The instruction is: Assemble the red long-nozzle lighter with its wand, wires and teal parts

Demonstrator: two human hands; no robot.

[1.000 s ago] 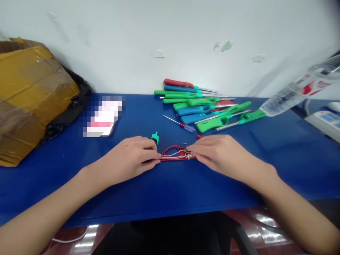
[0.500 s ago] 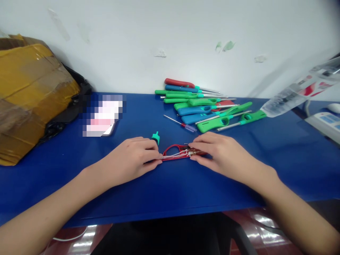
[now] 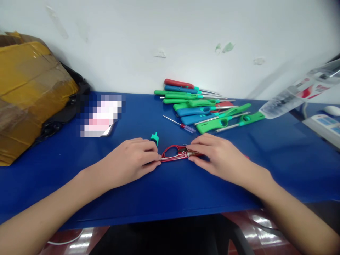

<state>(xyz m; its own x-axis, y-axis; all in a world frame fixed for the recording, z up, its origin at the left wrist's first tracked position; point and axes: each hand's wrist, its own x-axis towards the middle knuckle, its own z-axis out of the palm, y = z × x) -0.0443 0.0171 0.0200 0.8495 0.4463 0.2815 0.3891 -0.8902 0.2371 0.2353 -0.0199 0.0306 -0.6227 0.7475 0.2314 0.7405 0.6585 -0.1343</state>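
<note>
An opened red lighter casing [image 3: 172, 160] of the long-barrelled kind lies on the blue table between my hands. White wires [image 3: 174, 157] run along its inside, past the oval trigger opening. At its left end, my left hand [image 3: 136, 156] is closed, the fingertips pinching the casing and wires. My right hand [image 3: 216, 150] grips the right end, its thumb and fingers around a brownish inner part [image 3: 191, 153]. The far right of the casing is hidden under that hand. A small turquoise plastic piece [image 3: 155, 137] stands just behind my left fingers.
Several green, blue and red long lighters [image 3: 202, 111] lie piled against the wall. In front of them is a screwdriver [image 3: 183, 125]. A phone [image 3: 106, 132] and a taped carton [image 3: 32, 92] sit at left. At right are a tilted plastic bottle [image 3: 287, 95] and a white device [image 3: 322, 124].
The white wires inside the casing have shifted and lie lower, closer to its near edge. Both hands keep their hold, and the view has moved slightly.
</note>
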